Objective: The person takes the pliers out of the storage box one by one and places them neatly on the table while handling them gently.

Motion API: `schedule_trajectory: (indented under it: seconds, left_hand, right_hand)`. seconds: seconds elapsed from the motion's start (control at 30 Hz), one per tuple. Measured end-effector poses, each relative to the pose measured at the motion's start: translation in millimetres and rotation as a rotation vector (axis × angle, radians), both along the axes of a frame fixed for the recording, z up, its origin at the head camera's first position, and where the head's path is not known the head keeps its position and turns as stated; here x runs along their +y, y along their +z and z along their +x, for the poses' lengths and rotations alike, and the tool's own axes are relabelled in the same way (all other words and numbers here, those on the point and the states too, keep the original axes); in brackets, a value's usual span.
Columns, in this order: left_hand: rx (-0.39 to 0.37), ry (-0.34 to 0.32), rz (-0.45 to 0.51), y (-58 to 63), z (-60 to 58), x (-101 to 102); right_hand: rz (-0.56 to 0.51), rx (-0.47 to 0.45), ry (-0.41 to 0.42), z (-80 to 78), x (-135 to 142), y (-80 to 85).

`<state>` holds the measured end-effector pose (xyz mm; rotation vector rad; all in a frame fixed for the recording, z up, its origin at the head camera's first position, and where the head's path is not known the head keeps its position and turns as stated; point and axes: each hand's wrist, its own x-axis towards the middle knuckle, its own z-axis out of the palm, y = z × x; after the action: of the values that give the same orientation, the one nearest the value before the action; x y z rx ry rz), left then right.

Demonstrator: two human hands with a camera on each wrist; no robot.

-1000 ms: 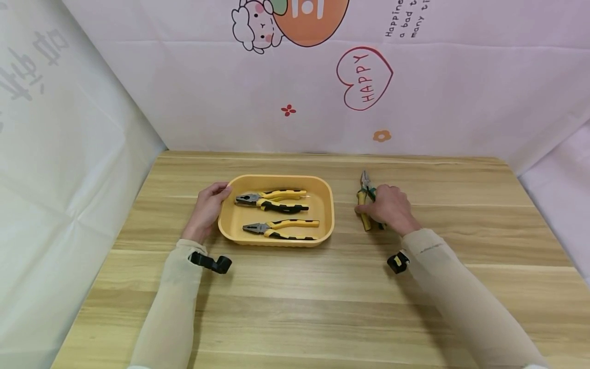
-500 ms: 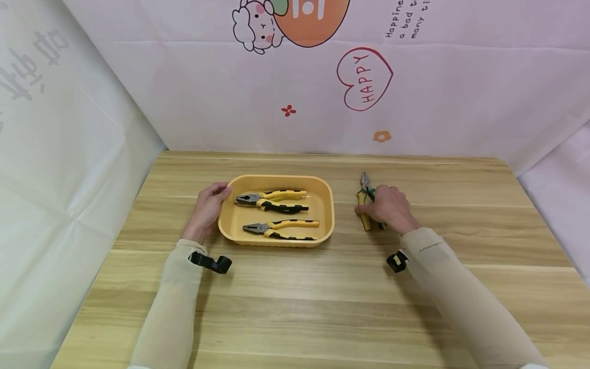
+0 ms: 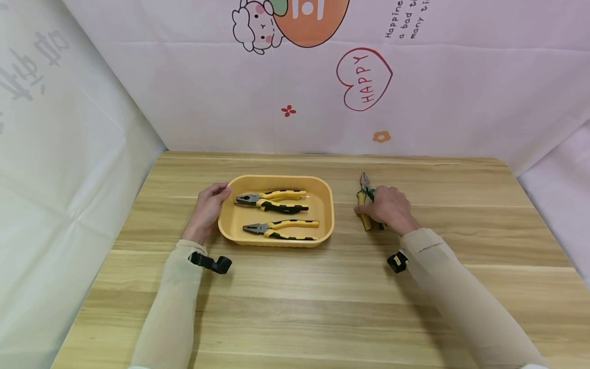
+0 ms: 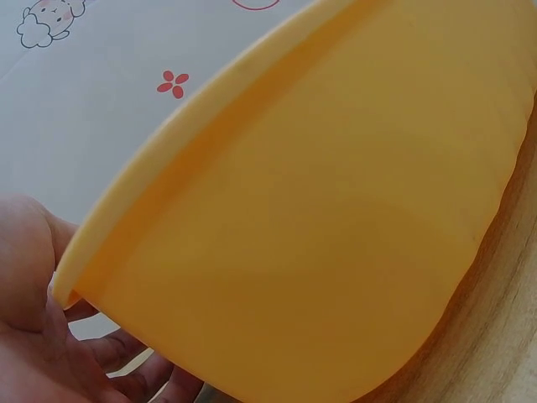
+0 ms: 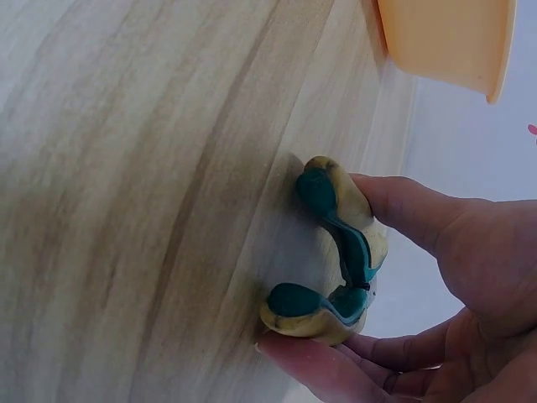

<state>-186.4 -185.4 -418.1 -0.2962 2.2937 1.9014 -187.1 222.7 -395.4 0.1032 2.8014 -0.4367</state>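
Observation:
A shallow yellow plastic tray (image 3: 331, 210) stands on the table, its left end gripped by my left hand (image 3: 205, 212). In the left wrist view the thumb lies over the rim of the tray (image 4: 336, 210) and the fingers bend beneath it. Inside lie yellow-and-black pliers (image 3: 281, 224) at the front and more pliers (image 3: 272, 200) behind, heads to the left. To the right of the tray, my right hand (image 3: 392, 207) holds yellow-and-green pliers (image 3: 361, 199) by the handles, head pointing away. Thumb and fingers pinch the spread handles of these pliers (image 5: 357, 252) from both sides.
The wooden table (image 3: 295, 307) ends at the back against a white printed cloth (image 3: 207, 97). Another white cloth (image 3: 69, 179) hangs along the left side. A gap of bare wood lies between the tray and the right hand's pliers.

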Motion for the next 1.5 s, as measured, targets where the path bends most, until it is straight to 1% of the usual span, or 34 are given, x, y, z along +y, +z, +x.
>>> schedule_trajectory:
  seconds: [0.13, 0.37, 0.97, 1.17, 1.4, 1.5]
  left_hand:
    - [-0.007, 0.009, 0.013, 1.0, 0.4, 1]
    - [-0.008, 0.007, 0.009, 0.7, -0.1, 0]
    - [-0.012, 0.013, 0.005, 0.4, -0.9, 1]
    - [-0.008, 0.013, 0.001, 0.6, -0.6, 1]
    - [-0.007, 0.008, 0.0, 0.3, -0.1, 0]
    - [-0.002, 0.006, -0.001, 0.6, 0.2, 1]
  right_hand:
    - [0.005, -0.005, 0.005, -0.1, 0, 0.9]
    - [0.012, -0.019, -0.003, 1.4, -1, 1.8]
    - [0.039, -0.016, -0.006, 6.1, -1, 2.2]
    - [0.043, 0.025, 0.005, 9.2, -1, 7.2]
    - [0.031, 0.091, 0.022, 14.3, 0, 18.2]
    - [0.018, 0.122, 0.014, 16.8, 0, 22.9]
